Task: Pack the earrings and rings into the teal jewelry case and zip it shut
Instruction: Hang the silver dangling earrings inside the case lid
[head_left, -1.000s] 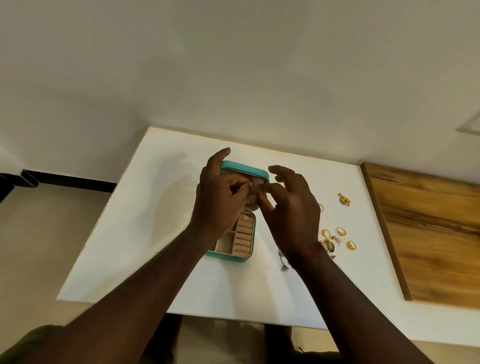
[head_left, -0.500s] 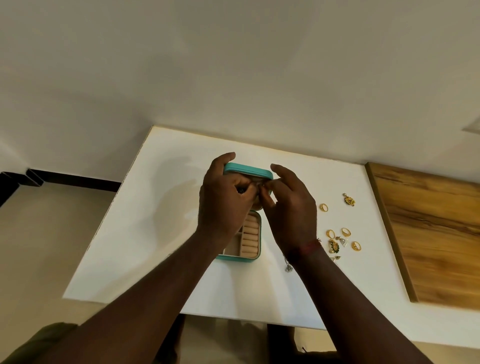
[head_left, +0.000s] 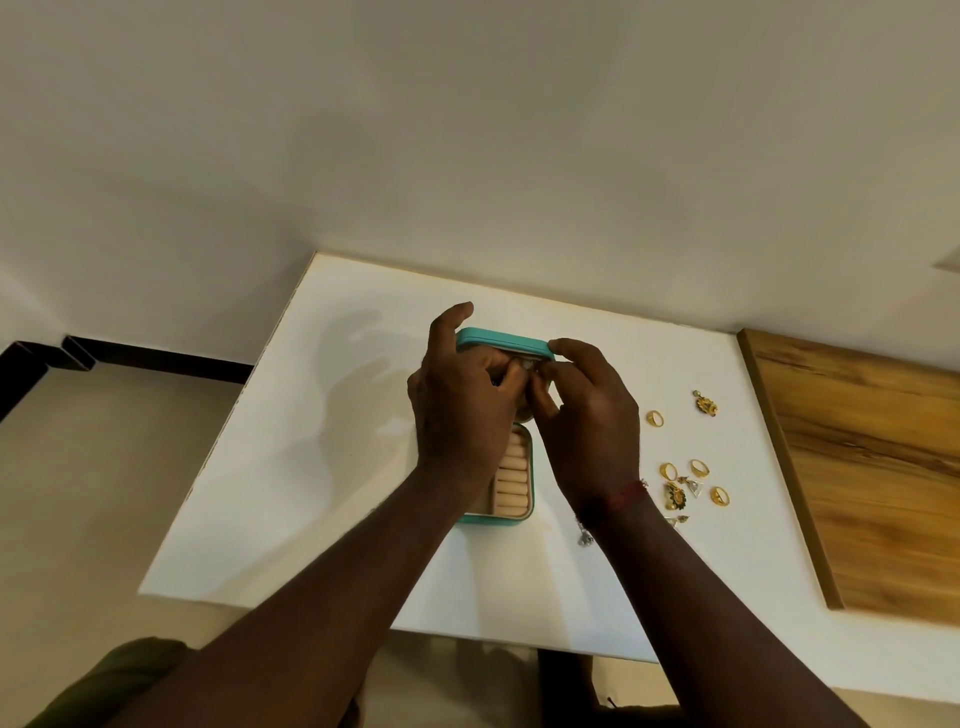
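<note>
The teal jewelry case (head_left: 501, 343) stands open on the white table (head_left: 322, 415), lid raised, beige ring rolls (head_left: 511, 480) showing in its base. My left hand (head_left: 460, 410) and my right hand (head_left: 589, 415) meet in front of the lid's inside. Their fingertips pinch a small silvery earring (head_left: 527, 366) between them; most of it is hidden. To the right lie several gold rings (head_left: 654, 418) and earrings (head_left: 705, 402) loose on the table. A silvery earring (head_left: 584, 538) lies by my right wrist.
A wooden board (head_left: 872, 467) adjoins the table on the right. The wall runs just behind the table's far edge. The floor and a dark baseboard (head_left: 156, 358) show at the left.
Both hands have closed in tighter at the lid, fingertips now together on the small earring. The case and loose jewelry have not moved.
</note>
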